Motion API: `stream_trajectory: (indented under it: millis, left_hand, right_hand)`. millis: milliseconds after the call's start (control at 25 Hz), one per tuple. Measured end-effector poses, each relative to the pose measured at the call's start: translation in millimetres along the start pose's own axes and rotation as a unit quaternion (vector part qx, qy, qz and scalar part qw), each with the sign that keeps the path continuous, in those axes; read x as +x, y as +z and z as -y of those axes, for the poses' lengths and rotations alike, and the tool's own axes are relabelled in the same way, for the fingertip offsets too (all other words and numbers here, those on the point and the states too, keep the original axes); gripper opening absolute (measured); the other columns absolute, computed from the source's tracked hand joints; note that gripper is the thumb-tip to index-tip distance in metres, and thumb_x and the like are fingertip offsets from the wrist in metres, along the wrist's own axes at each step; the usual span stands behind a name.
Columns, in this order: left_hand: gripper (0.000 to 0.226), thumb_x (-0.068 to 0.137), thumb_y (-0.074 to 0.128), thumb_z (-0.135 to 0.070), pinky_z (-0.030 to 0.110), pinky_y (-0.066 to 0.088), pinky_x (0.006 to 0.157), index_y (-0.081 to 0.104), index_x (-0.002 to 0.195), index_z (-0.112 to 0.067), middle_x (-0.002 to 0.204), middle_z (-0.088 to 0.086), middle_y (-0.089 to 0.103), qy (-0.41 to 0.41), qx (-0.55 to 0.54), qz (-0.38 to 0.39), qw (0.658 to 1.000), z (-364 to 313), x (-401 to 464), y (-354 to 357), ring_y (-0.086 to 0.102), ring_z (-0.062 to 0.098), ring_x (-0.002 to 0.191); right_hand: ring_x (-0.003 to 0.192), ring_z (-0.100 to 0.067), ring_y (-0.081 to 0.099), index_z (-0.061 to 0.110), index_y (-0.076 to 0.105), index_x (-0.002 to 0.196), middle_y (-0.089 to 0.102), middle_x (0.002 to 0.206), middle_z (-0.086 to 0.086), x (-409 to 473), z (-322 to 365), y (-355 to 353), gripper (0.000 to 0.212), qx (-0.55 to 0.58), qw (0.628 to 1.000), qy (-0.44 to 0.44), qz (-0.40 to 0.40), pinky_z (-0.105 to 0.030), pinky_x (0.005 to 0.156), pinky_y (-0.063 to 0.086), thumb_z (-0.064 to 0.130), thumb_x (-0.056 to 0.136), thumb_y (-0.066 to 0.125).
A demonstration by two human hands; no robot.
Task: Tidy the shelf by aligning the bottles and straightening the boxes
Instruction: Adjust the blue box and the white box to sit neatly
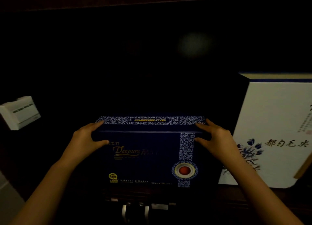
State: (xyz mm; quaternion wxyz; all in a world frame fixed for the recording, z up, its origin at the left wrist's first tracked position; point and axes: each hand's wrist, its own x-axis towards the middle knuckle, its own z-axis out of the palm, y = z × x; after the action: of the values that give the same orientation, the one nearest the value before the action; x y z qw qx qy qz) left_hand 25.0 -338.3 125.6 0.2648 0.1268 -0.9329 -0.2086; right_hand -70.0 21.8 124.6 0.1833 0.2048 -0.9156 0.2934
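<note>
dark blue box (145,157) stands upright at the middle of a dim shelf, its front face toward the camera, gold "deepure" lettering across it and a patterned blue-and-white band running down its right part to a round red emblem. its top edge carries the same blue-and-white pattern. 2 bare forearms reach in from the lower corners and meet the box at its upper corners. left hand (86,138) sits at the upper left corner: the fingers lie along the top left edge and the thumb presses on the front face, so the hand is spread part-way and clasps that corner. right hand (214,135) mirrors it at the upper right corner, fingers on the top edge, thumb on the front beside the patterned band, also part-way spread and gripping the box. both wrists are roughly level and the palms face each other across the box. white box (273,133) with a blue flower print stands just beside it on the right, leaning slightly. small white box (20,112) sits well apart on the left, turned at an angle. metal handles (135,211) show below the shelf edge.
</note>
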Motion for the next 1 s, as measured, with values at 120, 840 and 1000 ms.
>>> stream_trajectory:
  millis: [120, 840, 1000]
  left_hand:
    - [0.077, 0.068, 0.079, -0.014, 0.046, 0.041, 0.105, 0.042, 0.136, -0.013, 0.140, 0.017, 0.046, 0.007, -0.004, 0.007, 1.000, -9.4, 0.9, 5.2, 0.047, 0.033, 0.125]
    - [0.079, 0.068, 0.079, -0.021, 0.041, 0.038, 0.105, 0.041, 0.137, -0.016, 0.137, 0.016, 0.049, 0.030, -0.002, 0.004, 1.000, -4.1, 5.6, 15.5, 0.045, 0.031, 0.126]
    - [0.078, 0.071, 0.077, -0.020, 0.043, 0.039, 0.106, 0.037, 0.139, -0.014, 0.137, 0.019, 0.047, 0.037, 0.006, 0.019, 0.999, -2.9, 4.8, 16.6, 0.043, 0.034, 0.126]
  right_hand:
    - [0.129, -0.033, 0.040, 0.017, 0.050, 0.128, 0.034, 0.146, -0.017, -3.0, -5.0, -3.6, 0.055, -0.016, 1.000, 0.007, -0.016, -0.042, 0.104, 0.036, 0.019, 0.076, 0.071]
    - [0.127, -0.033, 0.043, 0.016, 0.053, 0.125, 0.041, 0.142, -0.017, -5.0, -9.1, -12.6, 0.053, -0.010, 1.000, 0.015, -0.013, -0.039, 0.104, 0.035, 0.016, 0.075, 0.071]
    - [0.129, -0.031, 0.040, 0.015, 0.051, 0.127, 0.041, 0.142, -0.015, -9.0, -7.0, -13.2, 0.052, -0.005, 1.000, 0.010, -0.010, -0.037, 0.106, 0.033, 0.016, 0.078, 0.068]
